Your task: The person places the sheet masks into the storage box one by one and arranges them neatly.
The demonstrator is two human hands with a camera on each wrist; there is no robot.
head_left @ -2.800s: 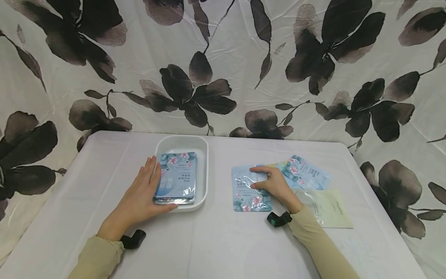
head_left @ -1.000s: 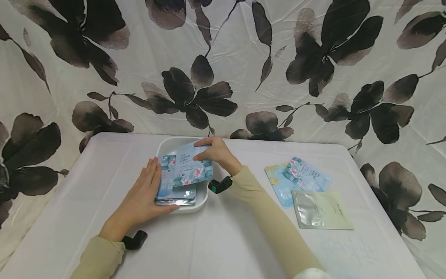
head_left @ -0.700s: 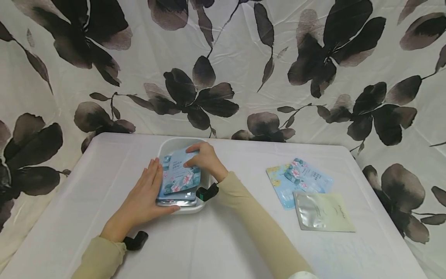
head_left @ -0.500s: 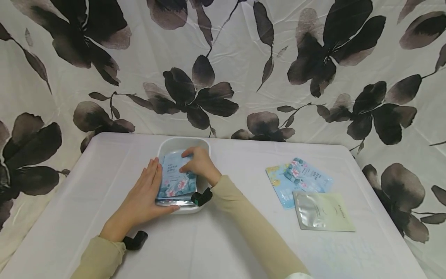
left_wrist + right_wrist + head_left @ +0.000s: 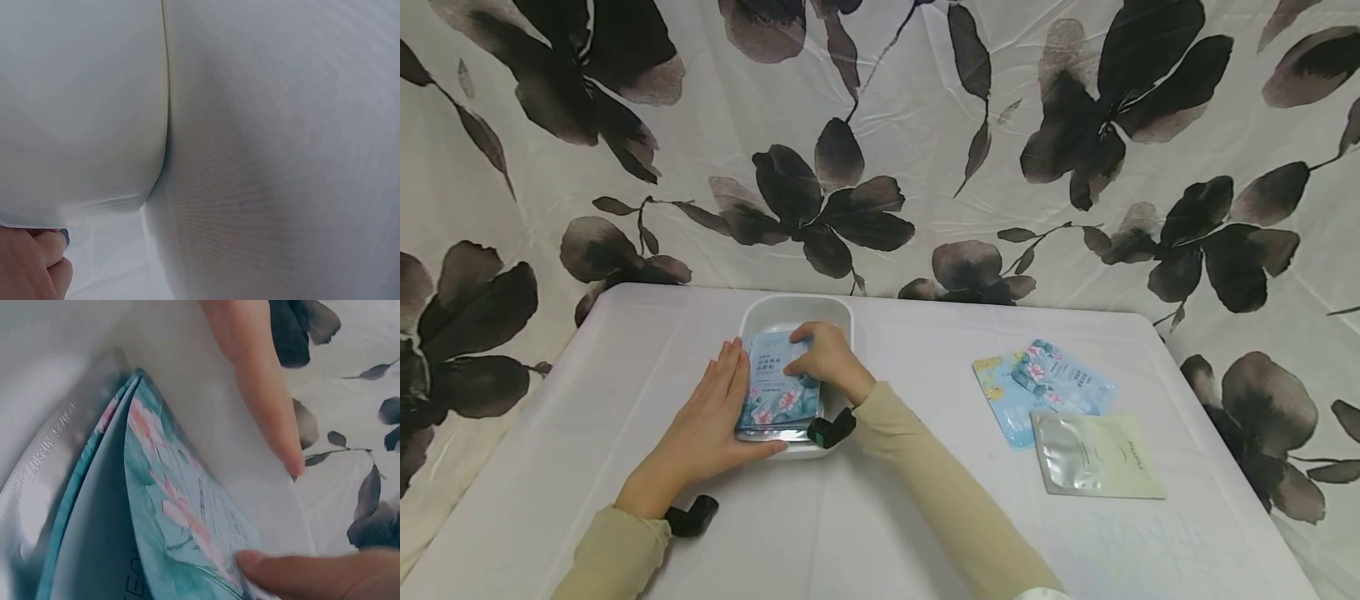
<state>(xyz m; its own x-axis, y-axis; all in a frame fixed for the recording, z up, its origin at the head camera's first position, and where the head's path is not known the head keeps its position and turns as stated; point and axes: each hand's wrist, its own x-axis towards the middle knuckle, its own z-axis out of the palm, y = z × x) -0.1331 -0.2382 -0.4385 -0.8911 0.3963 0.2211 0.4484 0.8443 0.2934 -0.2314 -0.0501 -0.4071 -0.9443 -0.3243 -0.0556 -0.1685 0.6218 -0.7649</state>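
Note:
A white plastic tray (image 5: pixel 838 312) holds a stack of sachets, the lower ones silvery at the near edge (image 5: pixel 775 435). On top lies a blue sheet mask packet (image 5: pixel 767 387) with pink flowers. My right hand (image 5: pixel 831 362) reaches over the tray's right side and holds this packet by its right part. In the right wrist view, the thumb (image 5: pixel 300 572) presses on the packet's printed face, and its corner stands apart from the sachet below. My left hand (image 5: pixel 700 421) rests with straight fingers along the tray's left side, thumb at its near rim. The left wrist view shows the tray's outer wall (image 5: pixel 81 112).
On the right of the white table (image 5: pixel 910 517) lie a blue-yellow packet (image 5: pixel 1000 404), a blue floral packet (image 5: pixel 1063 379) partly over it, and a pale green packet (image 5: pixel 1101 457) nearer. A floral curtain (image 5: pixel 940 150) hangs behind the table.
My right hand has brought the blue floral packet from the table's middle right into the tray and lowered it, straightened, onto the stack. My left hand has stayed at the tray.

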